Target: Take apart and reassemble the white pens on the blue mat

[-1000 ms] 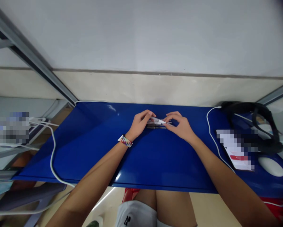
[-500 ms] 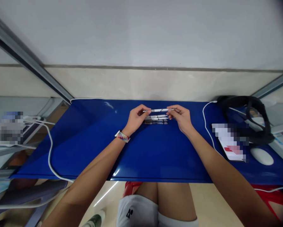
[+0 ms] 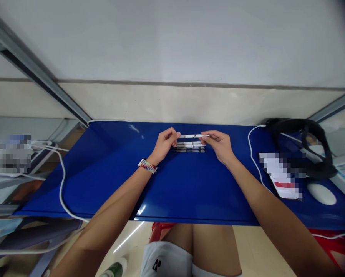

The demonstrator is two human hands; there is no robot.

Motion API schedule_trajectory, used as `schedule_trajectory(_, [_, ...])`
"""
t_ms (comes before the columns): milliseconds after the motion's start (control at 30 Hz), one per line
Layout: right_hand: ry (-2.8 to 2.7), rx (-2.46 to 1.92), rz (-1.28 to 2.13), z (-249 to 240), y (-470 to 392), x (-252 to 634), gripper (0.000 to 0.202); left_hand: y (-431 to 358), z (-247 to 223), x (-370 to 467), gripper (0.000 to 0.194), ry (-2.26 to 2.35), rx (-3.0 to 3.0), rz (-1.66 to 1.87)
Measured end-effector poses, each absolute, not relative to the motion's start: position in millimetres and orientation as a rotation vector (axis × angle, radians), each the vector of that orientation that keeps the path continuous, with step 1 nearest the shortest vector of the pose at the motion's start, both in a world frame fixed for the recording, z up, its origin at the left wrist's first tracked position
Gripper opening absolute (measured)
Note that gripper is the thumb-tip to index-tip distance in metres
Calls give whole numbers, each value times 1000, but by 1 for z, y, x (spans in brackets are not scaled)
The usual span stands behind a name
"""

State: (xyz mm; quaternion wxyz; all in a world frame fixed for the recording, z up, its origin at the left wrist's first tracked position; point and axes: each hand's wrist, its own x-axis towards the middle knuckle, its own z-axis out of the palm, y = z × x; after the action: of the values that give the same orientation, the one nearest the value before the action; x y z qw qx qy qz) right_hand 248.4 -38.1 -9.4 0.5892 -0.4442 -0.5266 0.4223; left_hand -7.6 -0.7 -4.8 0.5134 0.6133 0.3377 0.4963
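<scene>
A white pen with dark markings lies crosswise between my hands, just beyond several similar pens set side by side on the blue tabletop. My left hand pinches its left end between thumb and fingers. At the other end, the thumb and fingers of my right hand close on it. Whether the held pen touches the table, I cannot tell. A multicoloured band circles my left wrist.
On the right lie a phone with a blurred screen, a white mouse and a black headband-like device. White cables run along both sides. A pale wall rises behind the table.
My left fingers have shifted slightly toward the pen's left tip, and more of that end shows. My right hand has slid a little left along it.
</scene>
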Motion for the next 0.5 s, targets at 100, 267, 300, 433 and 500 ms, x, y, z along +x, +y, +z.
schedule_trajectory(100, [-1222,-1039,997,-9,-38,248,37,1,-5,-8,53,884,1506,1198])
schedule_trajectory(267, [-1264,-1056,966,-9,-39,247,38,-4,1,-9,73,999,1603,1187])
schedule_trajectory(300, [-1277,-1060,950,-9,-39,247,37,-5,2,-9,77,1016,1622,1192])
schedule_trajectory(433, [-1280,-1044,934,-10,-38,247,36,-6,2,-11,82,1077,1692,1206])
schedule_trajectory(500, [-1249,-1037,922,-11,-37,248,36,-5,-1,-12,78,1075,1720,1213])
